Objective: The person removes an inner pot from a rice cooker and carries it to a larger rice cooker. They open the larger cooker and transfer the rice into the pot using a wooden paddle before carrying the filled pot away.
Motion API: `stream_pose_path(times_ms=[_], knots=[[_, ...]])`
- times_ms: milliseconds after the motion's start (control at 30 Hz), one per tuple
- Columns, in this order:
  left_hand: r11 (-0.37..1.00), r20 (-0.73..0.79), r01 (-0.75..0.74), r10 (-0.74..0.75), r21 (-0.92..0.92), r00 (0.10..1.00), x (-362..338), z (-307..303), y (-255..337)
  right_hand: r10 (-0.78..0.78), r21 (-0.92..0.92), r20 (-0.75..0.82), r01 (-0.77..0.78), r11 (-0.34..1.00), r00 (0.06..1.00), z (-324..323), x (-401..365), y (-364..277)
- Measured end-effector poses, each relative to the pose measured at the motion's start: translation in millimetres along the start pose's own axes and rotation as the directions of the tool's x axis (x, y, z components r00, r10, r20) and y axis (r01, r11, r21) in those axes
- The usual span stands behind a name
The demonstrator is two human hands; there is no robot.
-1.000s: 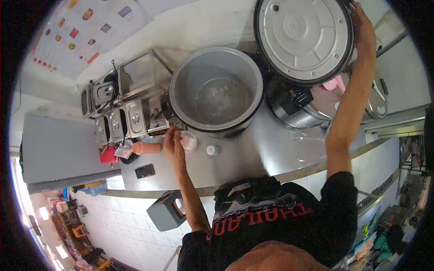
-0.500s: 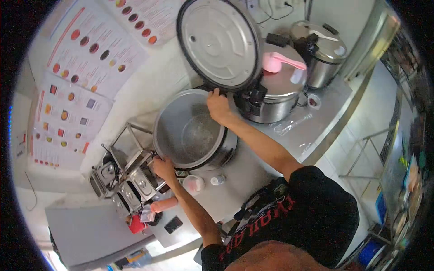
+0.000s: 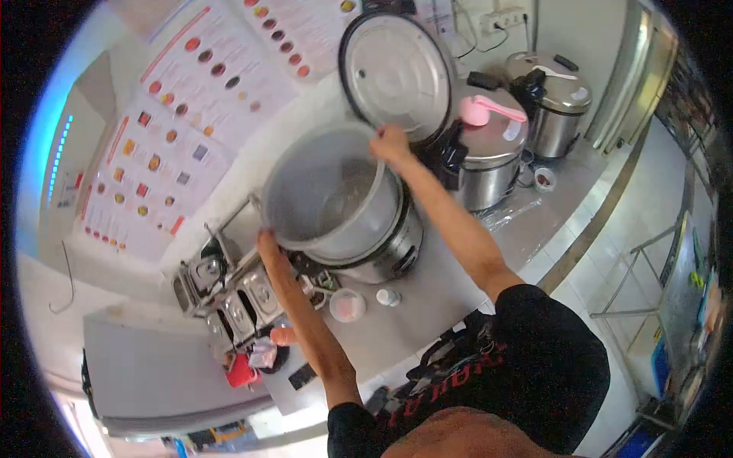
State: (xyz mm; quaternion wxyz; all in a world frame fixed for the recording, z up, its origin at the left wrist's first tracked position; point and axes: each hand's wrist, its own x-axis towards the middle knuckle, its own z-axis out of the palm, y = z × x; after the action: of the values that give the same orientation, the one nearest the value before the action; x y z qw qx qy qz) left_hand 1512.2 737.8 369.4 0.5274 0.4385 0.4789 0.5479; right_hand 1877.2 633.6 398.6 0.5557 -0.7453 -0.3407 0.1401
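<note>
A large grey inner pot (image 3: 365, 235) is raised partway out of its metal cooker body (image 3: 385, 266) and tilts a little. Its inside shows a cloudy grey bottom. My left hand (image 3: 269, 246) grips the rim at the near left, and my right hand (image 3: 391, 145) has its fingers closed over the rim at the upper right. Behind the pot, the cooker's round lid (image 3: 398, 76) stands open on its hinge. The undersides of my fingers are hidden by the rim.
To the right stand a closed cooker (image 3: 489, 172) with a pink scoop (image 3: 476, 113) on top and another closed cooker (image 3: 556, 126). A plastic tub (image 3: 348, 305) and a small white bottle (image 3: 388, 297) sit in front. Lidded metal containers (image 3: 238, 311) are at left.
Both hands have lifted the inner pot up out of the cooker body, so its outer wall now shows. The view has shifted slightly.
</note>
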Motion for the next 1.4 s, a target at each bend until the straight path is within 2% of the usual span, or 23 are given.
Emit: stream_pose_path(times_ms=[100,133,233,300,400,433,467,533,600,667,700,733,767,800,833,900,967,1133,1167,1267,1300,1333,1400], knots=[[0.991,0.147,-0.008,0.028,-0.135,0.989,-52,3,114,-0.066,0.342,0.079,0.036,0.939,0.995,-49,-15,-72],[0.992,-0.006,-0.104,0.104,-0.075,0.995,-67,-6,139,-0.115,0.431,0.052,0.081,0.899,0.992,-55,-18,-85],[0.879,0.110,-0.450,0.437,0.156,0.893,-137,-52,212,-0.414,0.490,0.126,0.306,0.816,0.902,-114,-73,-151],[0.925,-0.174,-0.347,0.371,0.155,0.912,-207,-67,244,-0.395,0.495,0.335,0.197,0.847,0.856,-143,-107,-173],[0.794,-0.248,-0.393,0.543,0.463,0.802,-290,-106,256,-0.542,0.550,0.439,0.263,0.793,0.716,-124,-129,-158],[0.747,-0.278,-0.359,0.577,0.560,0.768,-318,-112,255,-0.483,0.535,0.632,0.110,0.838,0.606,-124,-139,-159],[0.700,-0.304,-0.306,0.603,0.646,0.738,-344,-117,254,-0.689,0.526,0.478,0.452,0.721,0.544,-103,-148,-141],[0.597,-0.370,-0.138,0.645,0.790,0.669,-406,-117,252,-0.535,0.634,0.763,-0.253,0.731,0.363,-64,-182,-113],[0.499,-0.446,0.108,0.631,0.860,0.635,-470,-110,250,-0.493,0.485,0.808,0.112,0.867,0.324,-43,-220,-85],[0.551,-0.622,0.323,0.531,0.770,0.576,-525,-96,239,-0.429,0.489,0.872,-0.361,0.794,0.237,-30,-274,-52],[0.708,-0.741,0.312,0.440,0.634,0.507,-549,-90,216,-0.447,0.474,0.880,-0.277,0.836,0.158,-20,-299,-28],[0.836,-0.840,0.275,0.338,0.475,0.423,-573,-81,193,-0.356,0.356,0.931,-0.392,0.848,0.076,-5,-324,0],[0.762,-0.837,0.358,0.438,0.539,0.327,-612,-93,146,-0.357,0.334,0.934,-0.380,0.863,0.011,-9,-346,14],[0.685,-0.862,0.524,0.422,0.506,0.281,-652,-101,111,-0.409,0.409,0.912,-0.143,0.901,0.030,9,-375,60],[0.590,-0.884,0.672,0.404,0.447,0.234,-685,-104,83,-0.311,0.298,0.948,-0.161,0.941,-0.063,4,-396,67],[0.873,-0.954,0.427,0.293,0.237,-0.069,-731,-70,35,-0.282,0.248,0.915,-0.149,0.957,-0.289,-7,-447,72],[0.834,-0.917,0.552,0.221,0.000,-0.333,-787,-47,-14,-0.248,0.261,0.871,-0.029,0.965,-0.424,-19,-495,98],[0.960,-0.683,0.221,0.047,-0.169,-0.729,-950,-5,-105,-0.193,0.507,0.608,0.189,0.841,-0.770,-58,-676,130],[0.975,-0.612,0.114,-0.026,-0.190,-0.790,-982,0,-117,-0.184,0.546,0.538,0.174,0.820,-0.823,-70,-720,141],[0.966,-0.464,0.106,-0.017,-0.237,-0.885,-1069,16,-153,-0.222,0.598,0.289,-0.006,0.802,-0.931,-111,-850,164],[0.975,-0.410,0.112,0.023,-0.194,-0.912,-1104,10,-155,-0.240,0.587,0.207,-0.076,0.806,-0.948,-131,-894,171],[0.979,-0.365,0.112,0.042,-0.172,-0.930,-1133,6,-157,-0.290,0.778,0.143,-0.074,0.624,-0.946,-198,-921,118],[0.997,-0.308,0.025,0.000,-0.078,-0.951,-1178,-8,-153,-0.348,0.695,0.164,-0.142,0.705,-0.923,-180,-1022,182]])
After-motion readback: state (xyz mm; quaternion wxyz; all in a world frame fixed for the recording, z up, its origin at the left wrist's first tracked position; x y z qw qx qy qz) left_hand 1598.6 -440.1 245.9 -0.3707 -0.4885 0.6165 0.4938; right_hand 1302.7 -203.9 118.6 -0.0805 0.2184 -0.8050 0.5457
